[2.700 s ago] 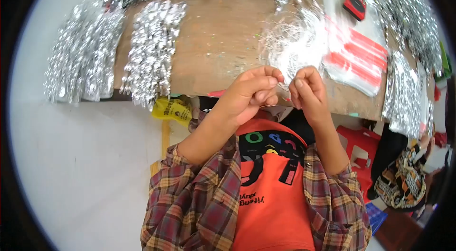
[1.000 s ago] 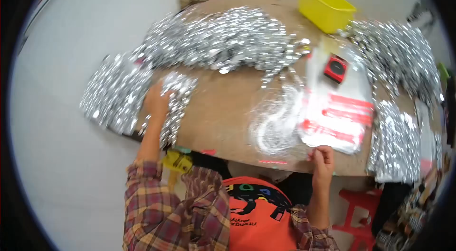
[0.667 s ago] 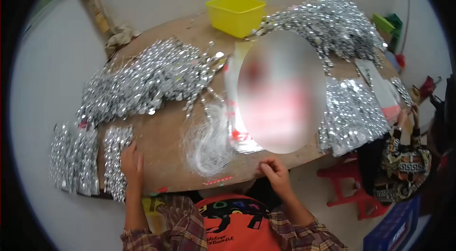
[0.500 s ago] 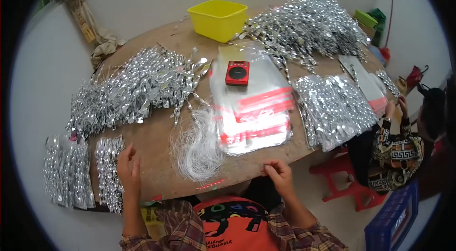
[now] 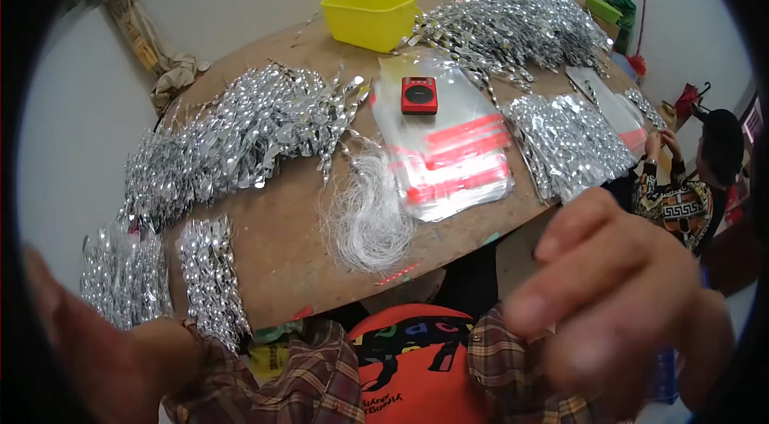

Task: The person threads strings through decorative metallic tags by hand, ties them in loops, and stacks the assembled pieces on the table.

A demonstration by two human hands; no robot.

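My left hand [image 5: 104, 344] is raised close to the camera at the lower left, its fingers blurred and partly cut off by the dark lens edge. Behind it lie a flat bundle of silver tinsel strands [image 5: 128, 272] and a narrower bundle [image 5: 210, 280]. Large and blurred at the lower right, my right hand [image 5: 625, 296] is held up with curled fingers; whatever they may pinch cannot be made out. A loose hank of white thread [image 5: 370, 220] rests on the table between the hands, beside a stack of clear plastic bags [image 5: 456, 159].
A red radio [image 5: 419, 95] sits on the bags. Silver tinsel heaps [image 5: 232, 127] cover the table's left and back right, near a yellow basin [image 5: 370, 19]. More tinsel [image 5: 569, 139] lies at right, where another person [image 5: 677, 183] sits.
Both my hands have risen from the table edge toward the camera and moved farther apart, now looking much larger. The view has shifted slightly; the things on the table look unmoved.
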